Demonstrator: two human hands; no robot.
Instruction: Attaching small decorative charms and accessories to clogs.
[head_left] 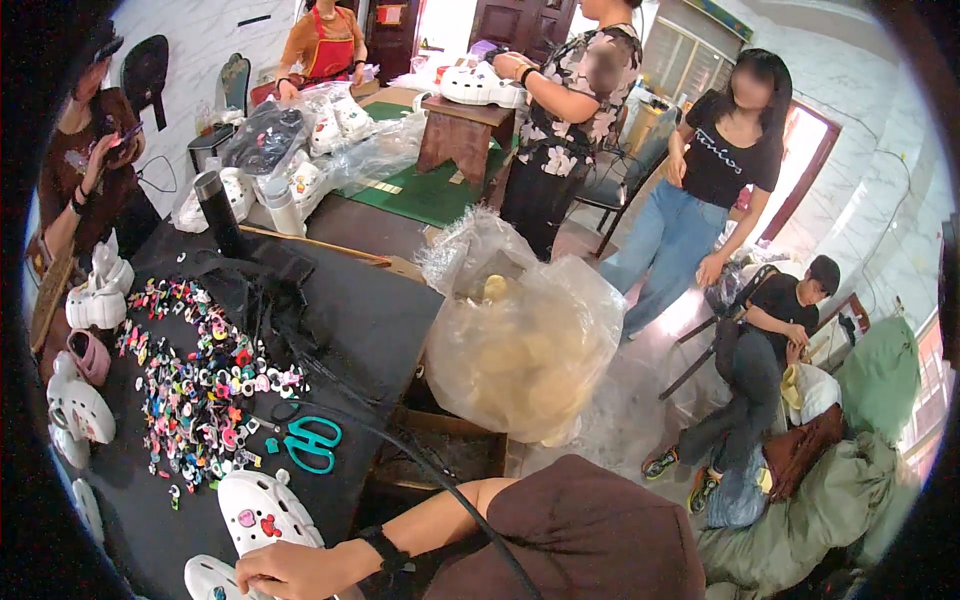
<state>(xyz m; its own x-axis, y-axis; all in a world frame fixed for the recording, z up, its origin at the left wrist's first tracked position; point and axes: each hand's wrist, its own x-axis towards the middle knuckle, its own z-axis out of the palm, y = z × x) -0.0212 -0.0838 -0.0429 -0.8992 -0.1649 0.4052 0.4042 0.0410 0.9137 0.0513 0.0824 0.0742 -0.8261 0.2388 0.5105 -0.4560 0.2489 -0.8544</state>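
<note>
My right hand (298, 572), with a black band on its wrist, comes in from the lower right. Its fingers are bent and closed at the edge of a white clog (202, 572) by the lower rim; the fingertips are partly hidden. Just above the hand lies a second white clog (262, 508), with a pink and a red charm on its toe. Farther off on the dark table (340, 360), a large heap of small colourful shoe charms (205, 375) is spread. Teal-handled scissors (312, 444) rest between the heap and the table's right edge. My left hand is out of view.
More white clogs (82, 408) line the table's left side. A black bottle (215, 208) and a grey bottle (284, 207) stand at the back. A large clear plastic bag (525, 350) bulges beside the table. Several people stand or sit around. A black cable (430, 465) crosses near my arm.
</note>
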